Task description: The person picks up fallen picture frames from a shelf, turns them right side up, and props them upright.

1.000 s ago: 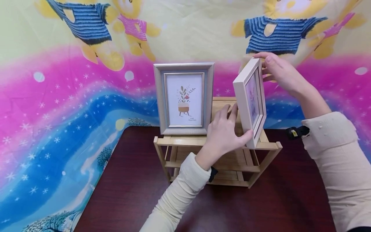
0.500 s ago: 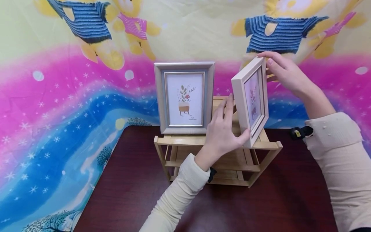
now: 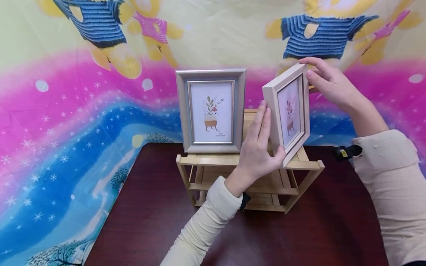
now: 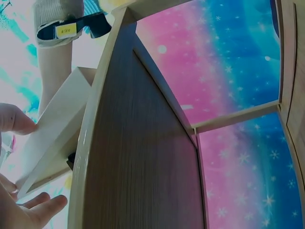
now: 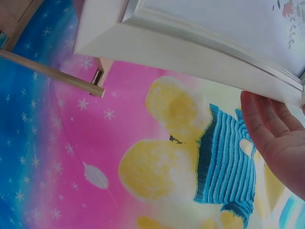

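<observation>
A cream picture frame [image 3: 288, 114] with a plant print stands turned at an angle on the right of a wooden rack's top. My left hand [image 3: 254, 159] holds its lower left side, thumb on the front edge and fingers along the side. In the left wrist view the left hand's thumb [image 4: 16, 119] and fingers lie on either side of that frame's edge. At the upper right corner, my right hand [image 3: 336, 87] grips the frame with the thumb in front and fingers behind. A silver-grey picture frame [image 3: 182, 111] with a similar print stands upright on the left.
The light wooden rack [image 3: 209, 161] has slatted shelves and stands on a dark reddish-brown table [image 3: 143, 221]. Behind it hangs a colourful cloth [image 3: 213, 33] printed with bears and snowflakes.
The cream frame has turned so its picture faces more forward, its near edge shifting slightly left. My left fingers have straightened along its side, and the right hand has shifted slightly right with the corner.
</observation>
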`<action>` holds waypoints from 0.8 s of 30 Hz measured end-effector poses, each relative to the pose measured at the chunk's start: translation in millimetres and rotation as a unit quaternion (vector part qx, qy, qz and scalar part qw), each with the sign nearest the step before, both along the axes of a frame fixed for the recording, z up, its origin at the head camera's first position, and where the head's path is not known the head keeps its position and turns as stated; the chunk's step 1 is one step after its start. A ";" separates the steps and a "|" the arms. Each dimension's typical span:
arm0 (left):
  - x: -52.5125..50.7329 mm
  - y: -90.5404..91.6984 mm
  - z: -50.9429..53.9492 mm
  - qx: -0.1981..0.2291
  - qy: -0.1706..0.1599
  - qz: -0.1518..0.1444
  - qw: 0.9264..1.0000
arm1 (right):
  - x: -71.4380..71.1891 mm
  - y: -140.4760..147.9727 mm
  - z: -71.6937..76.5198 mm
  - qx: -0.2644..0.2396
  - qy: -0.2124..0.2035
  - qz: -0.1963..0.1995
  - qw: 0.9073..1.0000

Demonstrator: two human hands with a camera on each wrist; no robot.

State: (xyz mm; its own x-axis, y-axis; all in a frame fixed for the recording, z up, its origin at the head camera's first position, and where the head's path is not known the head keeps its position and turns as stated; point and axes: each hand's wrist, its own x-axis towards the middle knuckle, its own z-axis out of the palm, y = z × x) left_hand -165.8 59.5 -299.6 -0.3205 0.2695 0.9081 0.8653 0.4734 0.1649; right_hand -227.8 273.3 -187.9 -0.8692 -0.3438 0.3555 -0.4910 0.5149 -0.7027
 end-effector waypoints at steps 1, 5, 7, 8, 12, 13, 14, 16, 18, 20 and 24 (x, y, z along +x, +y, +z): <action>-0.5 -0.6 0.4 0.001 -0.006 -0.003 1.000 | 0.6 1.3 0.2 0.000 -0.003 -0.004 1.000; -2.0 -3.7 2.0 0.005 -0.020 -0.008 1.000 | 1.3 5.1 -0.3 -0.002 -0.007 -0.011 1.000; -2.8 -5.2 2.5 0.006 -0.026 -0.011 1.000 | 1.2 6.4 -0.8 -0.005 -0.004 -0.009 1.000; -3.2 -6.0 2.9 0.007 -0.028 -0.014 0.999 | 1.2 6.9 -1.1 -0.008 -0.001 -0.008 1.000; -4.8 -9.4 3.7 0.013 -0.035 -0.021 0.999 | 2.9 10.0 -1.5 -0.013 0.000 -0.011 1.000; -5.2 -10.3 3.9 0.014 -0.036 -0.021 0.999 | 3.5 10.9 -1.4 -0.011 -0.002 -0.014 1.000; -5.4 -11.2 3.9 0.016 -0.038 -0.021 0.999 | 4.2 11.7 -1.2 -0.009 -0.004 -0.017 1.000; -6.0 -12.7 4.0 0.020 -0.041 -0.020 0.999 | 5.7 13.1 -1.2 -0.003 -0.009 -0.021 1.000; -6.3 -13.9 3.9 0.024 -0.044 -0.020 0.999 | 7.1 13.8 -0.8 0.001 -0.010 -0.023 1.000; -6.5 -14.6 4.1 0.028 -0.046 -0.021 0.998 | 8.5 14.8 -0.8 0.001 -0.009 -0.021 1.000; -6.7 -16.0 5.9 0.033 -0.048 -0.026 0.998 | 10.7 18.0 -0.7 -0.002 0.003 -0.008 1.000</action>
